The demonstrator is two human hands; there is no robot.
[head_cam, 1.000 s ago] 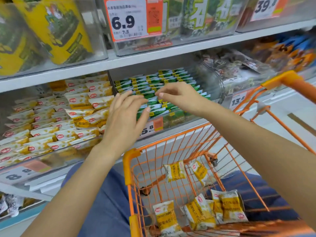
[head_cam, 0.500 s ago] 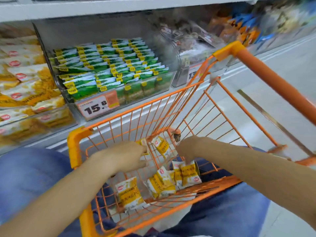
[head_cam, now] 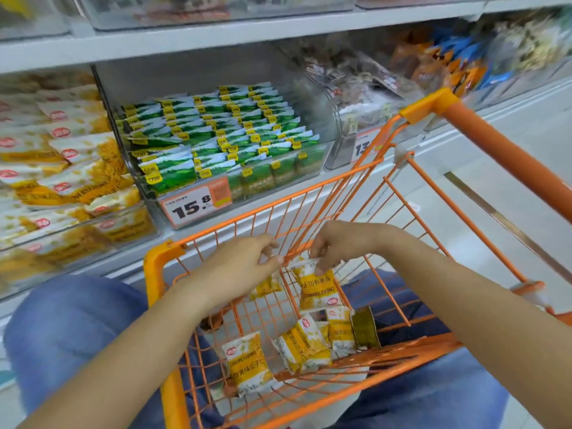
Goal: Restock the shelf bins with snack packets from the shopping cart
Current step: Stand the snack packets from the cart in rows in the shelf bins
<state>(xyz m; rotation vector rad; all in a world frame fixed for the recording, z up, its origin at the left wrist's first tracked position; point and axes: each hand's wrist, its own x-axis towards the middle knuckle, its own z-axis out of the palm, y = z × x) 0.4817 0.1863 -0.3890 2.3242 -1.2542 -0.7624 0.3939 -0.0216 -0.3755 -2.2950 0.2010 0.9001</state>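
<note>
The pick-up step was in hand: the right hand (head_cam: 340,243) pinched a yellow packet (head_cam: 316,289) above the cart (head_cam: 161,274). The left hand (head_cam: 241,267) curled over another, grip unclear. Next, a lift toward the far-left yellow bin (head_cam: 123,230).

The scene is lit brightly and evenly from overhead, and only soft, faint shadows are cast inside the orange cart (head_cam: 309,209). Pale glare is spread across the clear fronts of the shelf bins (head_cam: 312,168). Motion blur is seen at the left and right edges, where the yellow packets (head_cam: 71,181) and the blue and orange packets (head_cam: 458,66) are smeared. The shelf edge (head_cam: 216,32) is bowed by wide-angle distortion. The green packets (head_cam: 216,134) are rendered fairly sharply.
</note>
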